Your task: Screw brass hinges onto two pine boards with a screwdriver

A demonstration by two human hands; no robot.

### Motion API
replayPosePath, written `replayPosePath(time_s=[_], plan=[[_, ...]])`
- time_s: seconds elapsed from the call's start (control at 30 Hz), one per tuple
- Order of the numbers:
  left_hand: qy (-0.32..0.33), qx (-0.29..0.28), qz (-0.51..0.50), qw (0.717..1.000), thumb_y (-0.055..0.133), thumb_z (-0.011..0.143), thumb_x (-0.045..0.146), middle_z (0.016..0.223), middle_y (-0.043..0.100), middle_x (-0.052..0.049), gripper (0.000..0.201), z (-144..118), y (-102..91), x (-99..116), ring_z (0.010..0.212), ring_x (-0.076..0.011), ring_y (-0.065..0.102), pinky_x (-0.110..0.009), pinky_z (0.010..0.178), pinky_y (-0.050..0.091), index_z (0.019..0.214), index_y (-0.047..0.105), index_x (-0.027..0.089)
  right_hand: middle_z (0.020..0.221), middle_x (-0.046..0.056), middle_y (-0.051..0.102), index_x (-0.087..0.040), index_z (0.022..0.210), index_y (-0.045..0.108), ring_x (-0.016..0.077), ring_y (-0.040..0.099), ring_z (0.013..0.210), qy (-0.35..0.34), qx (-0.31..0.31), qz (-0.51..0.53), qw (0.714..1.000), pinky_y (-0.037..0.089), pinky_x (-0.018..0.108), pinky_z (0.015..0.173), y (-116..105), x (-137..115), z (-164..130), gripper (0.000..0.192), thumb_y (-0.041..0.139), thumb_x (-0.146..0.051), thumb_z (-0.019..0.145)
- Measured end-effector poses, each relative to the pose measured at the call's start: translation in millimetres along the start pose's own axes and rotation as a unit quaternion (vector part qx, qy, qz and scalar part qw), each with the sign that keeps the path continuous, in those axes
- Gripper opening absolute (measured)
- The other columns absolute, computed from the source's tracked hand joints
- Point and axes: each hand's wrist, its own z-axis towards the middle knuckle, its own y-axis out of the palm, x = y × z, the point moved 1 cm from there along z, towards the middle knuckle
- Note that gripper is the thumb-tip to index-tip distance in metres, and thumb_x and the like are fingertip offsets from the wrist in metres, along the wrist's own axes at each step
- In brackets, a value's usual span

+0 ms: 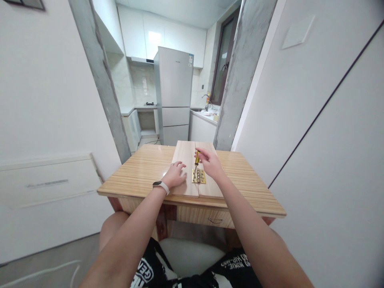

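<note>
My right hand point(209, 162) is closed around the handle of a yellow and black screwdriver point(197, 159). The screwdriver stands nearly upright, its shaft pointing down at the left leaf of a brass hinge point(202, 177). That hinge lies open across the seam between two pale wooden boards, the left board point(184, 151) and the right board point(211, 190). Resting on the left board, to the left of the hinge, my left hand point(175, 175) has its fingers spread and holds nothing. Whether the tip sits in a screw is too small to tell.
Both boards lie on a wood-grain table point(144, 168) with a drawer point(207, 216) at its front. Beyond it stands a grey fridge point(175, 80) in a kitchen, with a sink faucet point(206, 101) to the right. A white wall point(330, 160) rises close on the right.
</note>
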Motion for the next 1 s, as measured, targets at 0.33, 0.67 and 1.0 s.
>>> replayPosePath(time_s=[0.33,0.67,1.0], plan=[[0.01,-0.042,0.1,0.994,0.061,0.092,0.035,0.153,0.056,-0.014,0.047,-7.2,14.0,-11.8,0.144,-0.0308,0.049,-0.044,0.124,0.036,0.137,0.065,0.02,0.116,0.007,0.076,-0.027,0.126,0.07,0.023,0.075,0.099,-0.003,0.01,-0.023,1.0,0.06,0.04,0.09,-0.9,-2.0,-0.1,0.036,0.059,-0.025,0.092],[0.01,-0.031,0.096,0.995,0.061,0.092,0.035,0.149,0.06,-0.011,0.046,-7.8,14.3,-12.5,0.141,-0.0295,0.051,-0.043,0.124,0.037,0.136,0.066,0.022,0.085,0.002,0.071,-0.024,0.106,0.066,0.021,0.069,0.08,0.008,0.045,-0.081,0.996,0.057,0.035,0.074,-1.7,-15.1,0.6,0.025,0.072,-0.037,0.085],[-0.004,-0.023,0.067,0.997,0.064,0.089,0.033,0.148,0.061,-0.01,0.045,-7.4,13.2,-10.8,0.14,-0.0299,0.052,-0.044,0.124,0.037,0.133,0.068,0.024,0.112,0.008,0.076,-0.026,0.125,0.069,0.0241,0.075,0.103,0.003,-0.001,0.035,0.999,0.061,0.041,0.094,7.3,-12.6,-4.2,0.036,0.069,-0.041,0.092]])
